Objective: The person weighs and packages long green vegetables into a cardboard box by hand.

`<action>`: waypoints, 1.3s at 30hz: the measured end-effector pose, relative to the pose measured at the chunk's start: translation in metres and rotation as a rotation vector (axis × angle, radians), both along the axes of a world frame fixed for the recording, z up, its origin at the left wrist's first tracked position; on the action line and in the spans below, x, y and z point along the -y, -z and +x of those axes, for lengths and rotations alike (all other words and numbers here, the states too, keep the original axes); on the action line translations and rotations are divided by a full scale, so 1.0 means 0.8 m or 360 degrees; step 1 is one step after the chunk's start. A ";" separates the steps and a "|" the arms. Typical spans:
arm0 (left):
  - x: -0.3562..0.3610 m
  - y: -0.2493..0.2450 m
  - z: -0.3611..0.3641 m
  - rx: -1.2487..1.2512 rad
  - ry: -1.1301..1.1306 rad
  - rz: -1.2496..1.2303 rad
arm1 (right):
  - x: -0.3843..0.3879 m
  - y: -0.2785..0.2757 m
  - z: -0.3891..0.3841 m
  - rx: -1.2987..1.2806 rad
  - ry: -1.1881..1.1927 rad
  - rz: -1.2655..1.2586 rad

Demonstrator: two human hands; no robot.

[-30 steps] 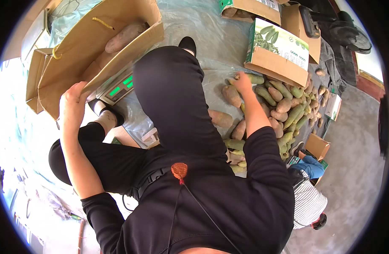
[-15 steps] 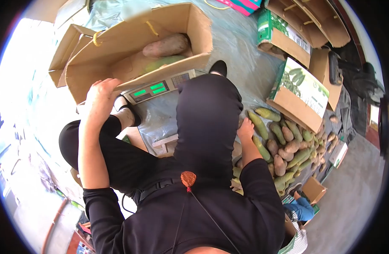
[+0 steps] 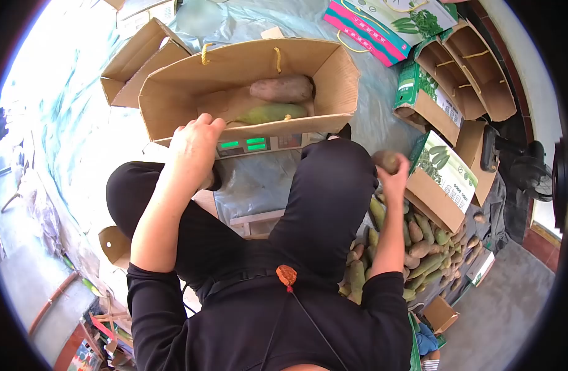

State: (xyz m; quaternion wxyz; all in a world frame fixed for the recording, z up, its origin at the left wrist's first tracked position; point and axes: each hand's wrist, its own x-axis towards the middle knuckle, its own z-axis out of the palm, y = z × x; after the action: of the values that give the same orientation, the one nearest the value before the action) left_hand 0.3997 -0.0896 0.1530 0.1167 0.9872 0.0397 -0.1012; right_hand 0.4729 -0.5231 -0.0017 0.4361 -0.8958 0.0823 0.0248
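My left hand (image 3: 197, 143) is closed over the near rim of an open cardboard box (image 3: 185, 133) with yellow rope handles. Inside the box lie a plump brown vegetable (image 3: 282, 89) and a long green vegetable (image 3: 271, 114). Beneath the box, a digital scale (image 3: 243, 146) shows lit green digits. Beside my right knee, my right hand (image 3: 393, 177) grips a rounded brown potato-like vegetable (image 3: 387, 161), partly hidden by the fingers. Below that hand spreads a pile of green and brown vegetables (image 3: 429, 263).
Printed green-and-white boxes (image 3: 441, 179) stand to the right, with a black fan-like object (image 3: 534, 170) beyond them. A pink and blue carton (image 3: 367, 31) lies at the top. Another open cardboard box (image 3: 141, 59) is at upper left. Plastic sheeting (image 3: 253, 185) covers the floor.
My right hand has risen from the pile and now holds a brown vegetable. My left hand stays on the box rim. The whole view has shifted, so the box appears lower and further right.
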 end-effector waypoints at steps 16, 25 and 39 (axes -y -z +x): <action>0.016 0.013 -0.006 -0.0010 0.0113 0.0632 | -0.341 -0.246 0.126 0.0241 -0.1703 0.0040; 0.016 0.017 -0.004 0.0008 0.0108 0.0639 | -0.488 -0.119 0.095 -0.0036 -0.2239 -0.0589; 0.012 0.014 0.001 -0.0003 0.0163 0.0654 | -0.491 -0.098 0.120 -0.0224 -0.2331 -0.0346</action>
State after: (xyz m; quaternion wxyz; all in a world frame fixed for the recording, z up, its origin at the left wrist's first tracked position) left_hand 0.4002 -0.0991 0.1419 -0.0925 0.9909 0.0093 -0.0976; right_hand 0.5687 -0.1306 0.0770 0.2105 -0.7558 -0.5061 0.3583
